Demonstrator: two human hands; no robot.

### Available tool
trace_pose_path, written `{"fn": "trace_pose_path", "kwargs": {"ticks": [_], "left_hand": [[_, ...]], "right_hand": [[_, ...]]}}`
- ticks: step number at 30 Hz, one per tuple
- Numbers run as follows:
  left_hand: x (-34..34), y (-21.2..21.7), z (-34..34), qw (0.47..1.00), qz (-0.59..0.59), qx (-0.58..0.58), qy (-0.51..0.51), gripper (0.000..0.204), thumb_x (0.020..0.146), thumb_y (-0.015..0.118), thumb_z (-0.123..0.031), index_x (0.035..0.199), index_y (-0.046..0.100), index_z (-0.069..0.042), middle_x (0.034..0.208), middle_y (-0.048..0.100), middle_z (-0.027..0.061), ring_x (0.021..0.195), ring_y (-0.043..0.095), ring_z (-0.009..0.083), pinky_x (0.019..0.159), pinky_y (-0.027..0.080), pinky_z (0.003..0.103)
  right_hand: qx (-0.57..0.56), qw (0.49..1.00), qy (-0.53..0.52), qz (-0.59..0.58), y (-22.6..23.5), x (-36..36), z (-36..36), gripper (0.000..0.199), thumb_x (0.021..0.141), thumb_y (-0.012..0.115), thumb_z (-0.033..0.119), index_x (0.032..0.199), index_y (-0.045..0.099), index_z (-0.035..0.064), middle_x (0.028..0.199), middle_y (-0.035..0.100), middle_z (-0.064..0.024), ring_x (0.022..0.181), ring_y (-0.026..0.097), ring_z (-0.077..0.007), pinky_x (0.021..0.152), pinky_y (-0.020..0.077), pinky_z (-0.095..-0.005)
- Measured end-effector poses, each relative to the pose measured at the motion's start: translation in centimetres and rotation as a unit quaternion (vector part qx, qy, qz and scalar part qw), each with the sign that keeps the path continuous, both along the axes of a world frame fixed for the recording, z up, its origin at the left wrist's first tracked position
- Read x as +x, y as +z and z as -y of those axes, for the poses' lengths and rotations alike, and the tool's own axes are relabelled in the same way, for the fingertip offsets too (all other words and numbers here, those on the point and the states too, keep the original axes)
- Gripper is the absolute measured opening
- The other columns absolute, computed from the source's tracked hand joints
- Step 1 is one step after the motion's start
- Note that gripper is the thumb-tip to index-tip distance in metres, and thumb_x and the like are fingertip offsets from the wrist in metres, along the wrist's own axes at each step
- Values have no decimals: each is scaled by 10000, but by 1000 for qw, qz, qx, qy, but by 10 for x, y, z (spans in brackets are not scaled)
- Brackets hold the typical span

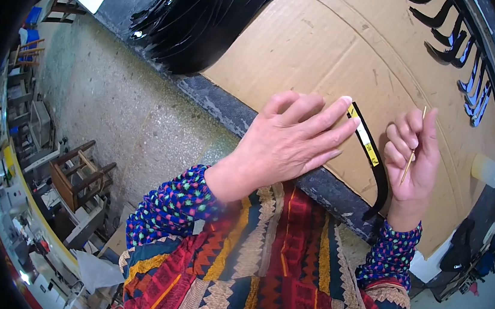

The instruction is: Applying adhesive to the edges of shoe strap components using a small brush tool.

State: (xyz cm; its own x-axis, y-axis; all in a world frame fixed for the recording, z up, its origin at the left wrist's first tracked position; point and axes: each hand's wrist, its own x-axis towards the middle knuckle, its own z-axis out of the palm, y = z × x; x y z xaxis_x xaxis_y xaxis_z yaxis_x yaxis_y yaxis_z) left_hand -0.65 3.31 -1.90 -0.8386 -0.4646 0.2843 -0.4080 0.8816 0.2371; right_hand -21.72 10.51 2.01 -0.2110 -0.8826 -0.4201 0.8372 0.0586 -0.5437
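A black curved strip with a yellow and white label lies on brown cardboard, close to the table's near edge. My left hand reaches over it with fingers stretched out and spread. Two of its fingertips touch the strip's upper end, at the label. The thumb side is partly hidden beneath the hand. To the right of the strip, my right hand is closed around a thin, golden-brown pointed stick, held upright between thumb and fingers and apart from the strip.
A large pile of glossy black curved strips lies at the far left of the table. Several similar pieces line the far right edge. A squeeze bottle with yellowish liquid lies at the right. Wooden stools stand on the floor at left.
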Motion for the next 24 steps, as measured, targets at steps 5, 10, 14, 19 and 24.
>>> {"fn": "trace_pose_path", "kwargs": {"ticks": [5, 10, 14, 19, 24], "left_hand": [[0, -1, -1, 1000, -1, -9, 0, 508, 879, 580, -433, 1361, 515, -285, 1430, 460, -45, 1130, 456, 146, 997, 311, 355], [1, 0, -1, 1000, -1, -7, 1, 505, 879, 579, -433, 1357, 517, -284, 1430, 460, -46, 1129, 457, 147, 1001, 308, 355], [0, 1, -1, 1000, 1, -6, 2, 506, 874, 582, -434, 1354, 518, -286, 1431, 460, -47, 1129, 456, 148, 1003, 307, 355], [0, 0, -1, 1000, -3, -5, 2, 498, 874, 582, -431, 1347, 523, -286, 1429, 461, -47, 1131, 455, 149, 1003, 304, 356], [0, -1, -1, 1000, 1, -1, 4, 488, 877, 580, -430, 1340, 527, -286, 1426, 463, -44, 1133, 455, 151, 1002, 304, 357]], "right_hand": [[23, 999, 12, -47, -3, 0, 2, 493, 1031, 379, 449, 728, 462, 69, 615, 377, 16, 409, 280, -36, 329, 247, -173], [28, 979, 27, -199, -3, 10, 1, 528, 1016, 361, 507, 762, 489, 62, 583, 370, 20, 399, 319, -40, 340, 274, -182], [21, 973, 17, -229, -10, 7, -1, 537, 1006, 354, 526, 827, 529, 51, 569, 439, -5, 410, 413, -78, 362, 333, -197], [13, 967, 24, -252, -9, 6, -2, 474, 1021, 388, 463, 875, 533, 37, 650, 555, -62, 446, 494, -110, 390, 387, -208], [25, 942, -2, -335, -10, 17, 0, 182, 1008, 521, 206, 982, 527, 26, 772, 598, -86, 557, 556, -104, 482, 433, -198]]}}
